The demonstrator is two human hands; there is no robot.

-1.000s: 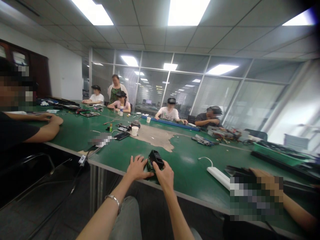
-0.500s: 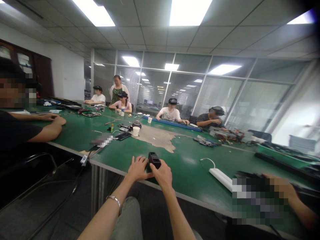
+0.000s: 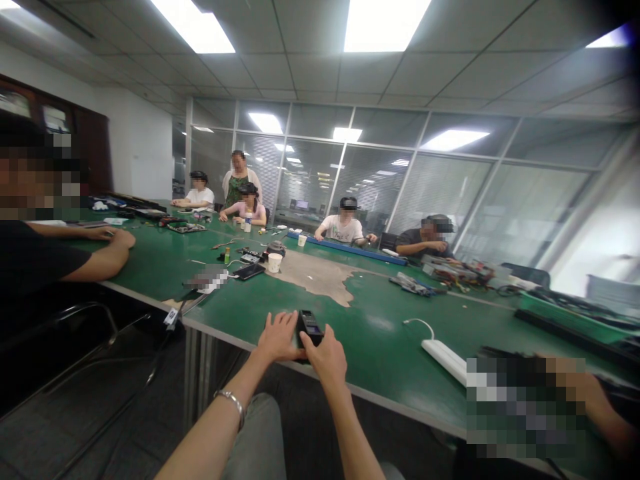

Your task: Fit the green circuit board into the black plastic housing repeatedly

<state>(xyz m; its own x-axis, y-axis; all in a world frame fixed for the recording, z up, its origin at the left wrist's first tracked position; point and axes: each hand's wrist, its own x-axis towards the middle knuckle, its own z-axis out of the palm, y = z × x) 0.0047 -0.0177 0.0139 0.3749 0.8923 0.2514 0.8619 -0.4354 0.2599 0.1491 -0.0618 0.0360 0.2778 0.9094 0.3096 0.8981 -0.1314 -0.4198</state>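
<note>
A small black box-shaped device [image 3: 311, 324] with dark panels on its face is between my hands near the table's front edge. My right hand [image 3: 326, 357] holds its near end, with the thumb on the left and the fingers on the right. To the left, my left hand [image 3: 280, 337] has its fingers stretched forward, the fingertips close beside the device. Whether they touch it I cannot tell. A bluish patch shows on the device's near part. Its underside is hidden.
On the green table [image 3: 370, 360] stand a paper cup [image 3: 275, 263] and a dark phone [image 3: 249, 271]. A white power strip [image 3: 444, 360] lies at right, near another person's hand [image 3: 567, 380]. Gloves [image 3: 414, 285] and a green basket [image 3: 575, 317] are farther right. Several people sit around.
The device has turned slightly in my right hand, so more of its face and a bluish patch show. My right-hand fingers have shifted along it. The view has swung slightly left.
</note>
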